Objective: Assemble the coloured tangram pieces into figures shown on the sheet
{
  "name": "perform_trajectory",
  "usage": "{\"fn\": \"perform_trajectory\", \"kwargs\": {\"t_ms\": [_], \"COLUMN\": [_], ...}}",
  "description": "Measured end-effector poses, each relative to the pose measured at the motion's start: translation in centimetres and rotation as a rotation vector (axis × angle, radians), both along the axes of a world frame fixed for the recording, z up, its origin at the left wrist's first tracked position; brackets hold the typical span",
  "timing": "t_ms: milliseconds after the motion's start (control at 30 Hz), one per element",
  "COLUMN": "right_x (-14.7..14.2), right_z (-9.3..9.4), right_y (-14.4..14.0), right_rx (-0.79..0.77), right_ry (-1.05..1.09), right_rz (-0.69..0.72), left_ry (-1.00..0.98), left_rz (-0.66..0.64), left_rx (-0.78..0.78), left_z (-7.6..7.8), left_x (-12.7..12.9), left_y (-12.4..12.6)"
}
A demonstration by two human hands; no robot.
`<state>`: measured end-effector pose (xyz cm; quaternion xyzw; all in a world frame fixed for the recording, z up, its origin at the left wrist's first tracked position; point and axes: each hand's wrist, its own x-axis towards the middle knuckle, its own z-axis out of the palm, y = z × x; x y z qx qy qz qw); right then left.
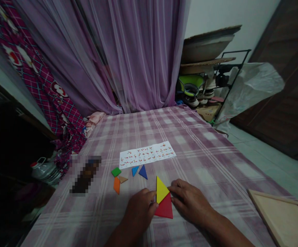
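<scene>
A large yellow triangle tangram piece (pixel 161 190) lies against a large red triangle piece (pixel 165 208), edge to edge, on the plaid cloth. At their left side is my left hand (pixel 141 207), its index finger on the yellow edge and its thumb by the red piece. My right hand (pixel 188 200) pinches in from the right, fingertips at the yellow corner and the red edge. Farther left lie a green square (pixel 116 172), an orange parallelogram (pixel 116 185), a tan triangle (pixel 123 179), a light blue triangle (pixel 135 171) and a dark blue triangle (pixel 143 172).
Behind the pieces lies a white sheet (pixel 147 154) printed with small coloured figures. A shallow wooden tray (pixel 284 219) sits at the right edge of the bed. A blurred-out patch (pixel 86 175) is at left. Purple curtains (pixel 138 55) and a shoe rack (pixel 231 82) stand beyond.
</scene>
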<state>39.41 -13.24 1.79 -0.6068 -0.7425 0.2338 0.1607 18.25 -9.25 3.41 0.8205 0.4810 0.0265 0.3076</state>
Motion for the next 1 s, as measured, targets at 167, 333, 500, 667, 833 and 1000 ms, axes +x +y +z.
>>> {"fn": "perform_trajectory", "kwargs": {"t_ms": [167,333,500,667,833,1000], "right_x": [0.0,0.3,0.7,1.0,1.1,1.1], "right_z": [0.0,-0.4,-1.3,-2.1,-2.6,-2.7], "right_y": [0.0,0.0,0.3,0.6,0.6,0.6], "right_rx": [0.011,0.032,0.061,0.093,0.143,0.162], "right_ry": [0.009,0.055,0.128,0.196,0.211,0.200], "right_rz": [-0.003,0.002,-0.031,-0.040,-0.060,-0.076], "left_ry": [-0.017,-0.026,0.125,0.326,0.347,0.277], "left_rz": [-0.011,-0.022,0.100,0.148,0.131,0.117], "left_rx": [0.012,0.009,0.250,0.468,0.517,0.622], "left_z": [0.1,0.4,0.1,-0.2,-0.2,-1.3], "left_x": [0.0,-0.3,-0.5,0.0,0.3,0.3], "left_y": [-0.1,0.6,3.4,5.2,5.2,5.4]}}
